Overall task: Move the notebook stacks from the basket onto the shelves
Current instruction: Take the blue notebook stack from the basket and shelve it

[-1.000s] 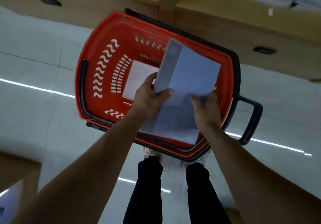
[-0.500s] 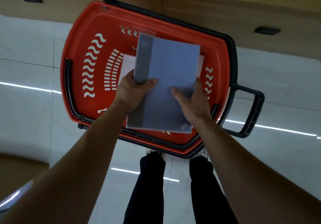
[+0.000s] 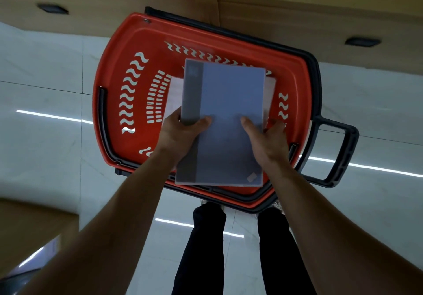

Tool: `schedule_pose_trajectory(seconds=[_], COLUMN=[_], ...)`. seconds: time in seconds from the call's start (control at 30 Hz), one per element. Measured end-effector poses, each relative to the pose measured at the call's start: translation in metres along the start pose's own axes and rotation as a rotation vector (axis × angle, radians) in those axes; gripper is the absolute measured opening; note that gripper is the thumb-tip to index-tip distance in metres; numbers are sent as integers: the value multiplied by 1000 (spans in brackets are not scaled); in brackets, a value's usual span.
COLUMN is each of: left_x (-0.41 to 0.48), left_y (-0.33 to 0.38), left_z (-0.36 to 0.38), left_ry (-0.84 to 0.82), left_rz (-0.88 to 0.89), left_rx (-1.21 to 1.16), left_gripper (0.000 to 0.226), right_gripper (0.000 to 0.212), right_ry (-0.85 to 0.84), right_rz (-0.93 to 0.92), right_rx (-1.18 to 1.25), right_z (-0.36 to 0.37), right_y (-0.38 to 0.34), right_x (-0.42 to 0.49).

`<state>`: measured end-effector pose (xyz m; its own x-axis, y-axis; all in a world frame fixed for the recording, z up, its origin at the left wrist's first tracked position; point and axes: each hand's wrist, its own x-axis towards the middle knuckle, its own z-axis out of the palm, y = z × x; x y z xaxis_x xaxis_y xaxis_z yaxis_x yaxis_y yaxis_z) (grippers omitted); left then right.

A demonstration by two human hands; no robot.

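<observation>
While the notebook stack (image 3: pixel 225 102) is clear of the basket (image 3: pixel 114 54), both hands share its load.

Head view: the stack hangs directly above the basket's floor, cover up and roughly level, with its near edge over the basket's near rim. The left hand (image 3: pixel 178 136) grips the dark spine side, thumb on top and fingers underneath. The right hand (image 3: pixel 269 141) grips the opposite side in the same manner. In my judgement, this two-sided hold keeps loose notebooks squared and stops them from fanning out during the lift.

The wooden shelves (image 3: pixel 297 13) stand just beyond the basket's far rim, so the transfer path is short.

Count: one basket, one held stack, two hands. One pale item (image 3: pixel 175 93) lies inside the basket below the stack. It is possibly a further notebook stack, but most of it is covered. The number of notebooks in the held stack cannot be read from above.
</observation>
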<state>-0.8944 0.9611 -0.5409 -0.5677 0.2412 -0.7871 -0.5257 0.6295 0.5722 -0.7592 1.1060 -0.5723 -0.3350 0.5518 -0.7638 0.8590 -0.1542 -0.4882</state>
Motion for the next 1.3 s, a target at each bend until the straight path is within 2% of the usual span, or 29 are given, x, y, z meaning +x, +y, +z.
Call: schedule_pose_trajectory(seconds=[0.2, 0.37, 0.5, 0.7, 0.87, 1.0, 1.2, 1.3], left_x=[2, 0, -5, -20, -73, -127, -194, -226], left_y=[-5, -21, -32, -18, 19, 64, 149, 194], left_z=[-9, 4, 15, 11, 6, 5, 15, 26], left_ry=[-16, 72, 99, 93, 83, 102, 116, 99], left_rz=[-14, 90, 149, 189, 208, 257, 403, 484], left_rx=[-19, 122, 165, 181, 128, 98, 150, 143], left_gripper=[25, 60, 62, 68, 55, 49, 65, 59], right_gripper=[89, 85, 84, 78, 73, 58, 58, 55], right_ry=[-42, -78, -22, -39, -34, 1, 121, 178], right_rz=[43, -92, -142, -188, -242, -300, -398, -407], right_rx=[87, 90, 92, 105, 79, 52, 79, 145], right_z=[0, 5, 10, -9, -50, -102, -189, -233], right_y=[1, 8, 10, 1, -26, -63, -119, -139], right_x=[7, -2, -8, -23, -66, -111, -171, -205])
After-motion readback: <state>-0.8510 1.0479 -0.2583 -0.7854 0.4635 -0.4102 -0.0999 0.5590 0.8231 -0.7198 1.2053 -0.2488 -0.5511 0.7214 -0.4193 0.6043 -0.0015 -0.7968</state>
